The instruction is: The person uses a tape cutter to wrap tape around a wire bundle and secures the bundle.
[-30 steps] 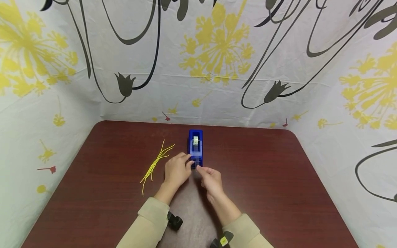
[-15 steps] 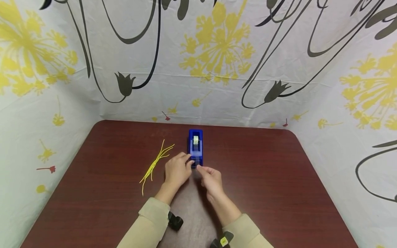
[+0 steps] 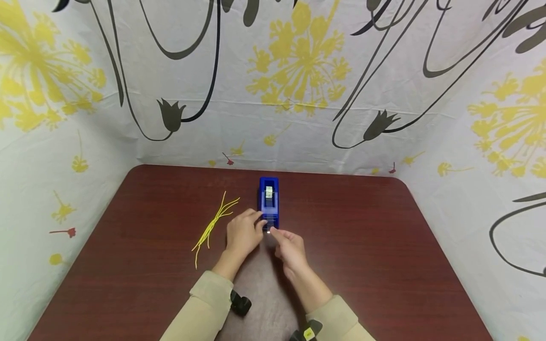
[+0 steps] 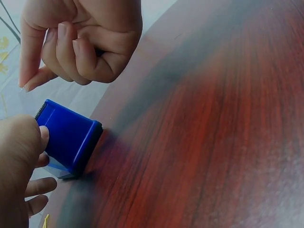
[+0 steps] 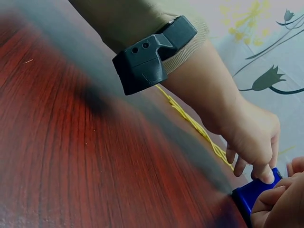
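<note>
A blue tape dispenser stands on the table with a roll of clear tape in it. My left hand holds its front end from the left side; in the left wrist view the thumb presses the blue front, just below the toothed cutter. Right in front of the cutter, my right hand pinches the tape's end between thumb and index finger, the other fingers curled in. The clear tape itself barely shows between the fingertips and the cutter.
Several thin yellow strings lie in a loose bundle left of my left hand. The dark red table meets patterned white cloth at its back and sides. Black cameras sit at both wrists.
Both hands and the dispenser stay practically in place. A small bright spot now shows beside the right fingertips.
</note>
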A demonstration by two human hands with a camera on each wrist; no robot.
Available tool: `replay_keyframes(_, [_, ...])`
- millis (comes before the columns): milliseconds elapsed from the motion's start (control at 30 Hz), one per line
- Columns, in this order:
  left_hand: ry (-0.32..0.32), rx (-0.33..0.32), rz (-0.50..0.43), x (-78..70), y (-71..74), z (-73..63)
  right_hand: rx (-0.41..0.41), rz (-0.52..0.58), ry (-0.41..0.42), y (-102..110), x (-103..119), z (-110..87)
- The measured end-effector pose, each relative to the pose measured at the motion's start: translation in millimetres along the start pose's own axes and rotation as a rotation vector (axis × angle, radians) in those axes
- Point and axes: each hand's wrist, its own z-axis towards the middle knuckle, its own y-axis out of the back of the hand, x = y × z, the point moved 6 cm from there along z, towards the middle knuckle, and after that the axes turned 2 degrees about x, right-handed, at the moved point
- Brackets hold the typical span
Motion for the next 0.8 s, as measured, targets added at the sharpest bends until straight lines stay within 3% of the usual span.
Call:
replay_keyframes(133, [-0.003, -0.005, -0.005, 0.5, -0.3, -0.1, 0.001, -0.02, -0.005, -0.8, 4.9, -4.1])
replay_keyframes(433, [0.006, -0.009, -0.014, 2.0, -0.9, 0.8, -0.019, -0.018, 0.005, 2.3, -12.0, 0.9])
replay_keyframes(800, [0.003, -0.003, -0.001, 0.7, 0.4, 0.2, -0.04, -0.006, 0.024, 5.3, -15.8, 1.2])
